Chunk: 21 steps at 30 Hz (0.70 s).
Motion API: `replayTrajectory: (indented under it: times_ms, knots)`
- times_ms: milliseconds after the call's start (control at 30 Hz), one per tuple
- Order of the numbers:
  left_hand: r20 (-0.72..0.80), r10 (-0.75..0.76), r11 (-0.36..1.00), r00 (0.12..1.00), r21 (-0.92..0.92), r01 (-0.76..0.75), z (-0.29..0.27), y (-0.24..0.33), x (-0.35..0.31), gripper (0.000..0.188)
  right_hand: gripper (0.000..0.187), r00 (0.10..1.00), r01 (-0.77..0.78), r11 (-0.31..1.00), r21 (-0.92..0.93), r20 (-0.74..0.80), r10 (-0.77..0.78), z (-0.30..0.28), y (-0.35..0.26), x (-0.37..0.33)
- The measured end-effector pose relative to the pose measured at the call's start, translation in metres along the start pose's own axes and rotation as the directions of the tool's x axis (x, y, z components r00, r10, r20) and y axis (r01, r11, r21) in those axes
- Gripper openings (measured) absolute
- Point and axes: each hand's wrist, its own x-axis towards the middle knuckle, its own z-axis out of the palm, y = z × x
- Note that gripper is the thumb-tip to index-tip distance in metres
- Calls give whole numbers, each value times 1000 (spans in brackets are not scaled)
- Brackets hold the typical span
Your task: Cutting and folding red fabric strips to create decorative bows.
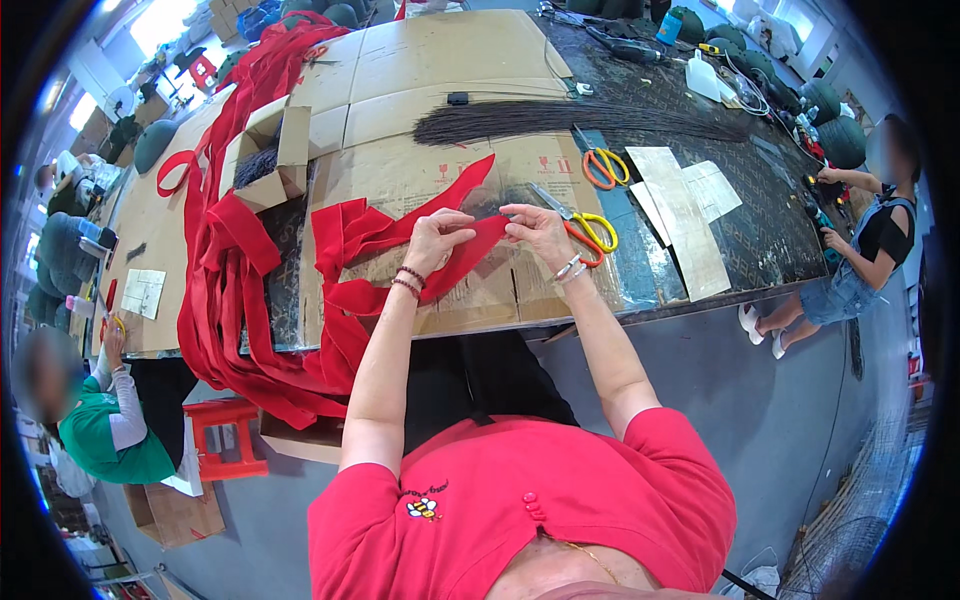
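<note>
My left hand (436, 238) and my right hand (540, 232) both pinch a strip of red ribbon (475, 252) just above the cardboard-covered table (430, 60). The strip runs left into a long red ribbon (345, 240) that folds over the table's near edge and hangs down in a heap (250, 350). Yellow-handled scissors (585, 232) lie right beside my right hand, touching the table. Beaded bracelets sit on both wrists.
Orange-handled scissors (603, 166) and a long bundle of dark thin sticks (570, 118) lie farther back. An open cardboard box (268, 150) stands at the left. Pale sheets (685, 215) lie to the right. One seated person (860, 250) is at the right, another (100, 420) at lower left by a red stool (225, 435).
</note>
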Motion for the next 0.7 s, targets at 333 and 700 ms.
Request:
replayTrajectory:
  times_ms: [333,700]
  knots:
    - [232,-53,991,971,135,22,-12,7,6,22,21,1000,24,997,-67,-7,-24,-10,5,-1]
    - [301,-97,988,949,145,55,-15,1,11,18,14,999,2,970,-243,34,6,-15,9,1]
